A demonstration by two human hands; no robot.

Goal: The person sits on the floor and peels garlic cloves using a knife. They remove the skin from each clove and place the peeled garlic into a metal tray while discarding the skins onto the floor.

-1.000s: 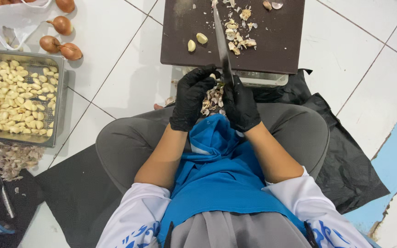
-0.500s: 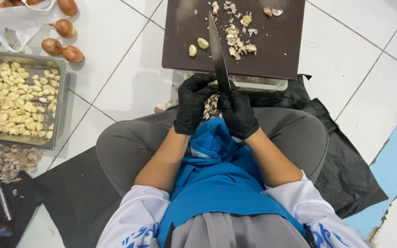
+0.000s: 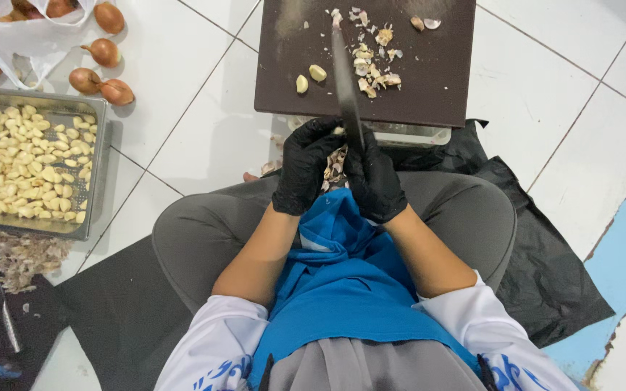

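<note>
Both my hands wear black gloves and meet in front of my lap. My right hand (image 3: 374, 181) grips a long knife (image 3: 345, 83) whose blade points away over a dark cutting board (image 3: 443, 80). My left hand (image 3: 304, 170) pinches a small garlic clove (image 3: 337, 132) against the blade near the handle. On the board lie two peeled cloves (image 3: 310, 77) and a scatter of garlic skins and bits (image 3: 372, 59). Loose skins (image 3: 336, 165) sit between my hands.
A metal tray (image 3: 97, 163) of peeled garlic cloves stands at the left on the white tiled floor. Brown onions (image 3: 103, 90) and a white plastic bag (image 3: 27, 40) lie beyond it. A heap of skins (image 3: 16, 257) lies near the tray. Black plastic sheeting (image 3: 545, 261) spreads under my legs.
The knife blade has tilted slightly left while my hands stay together at the clove. The view has shifted a little toward the board.
</note>
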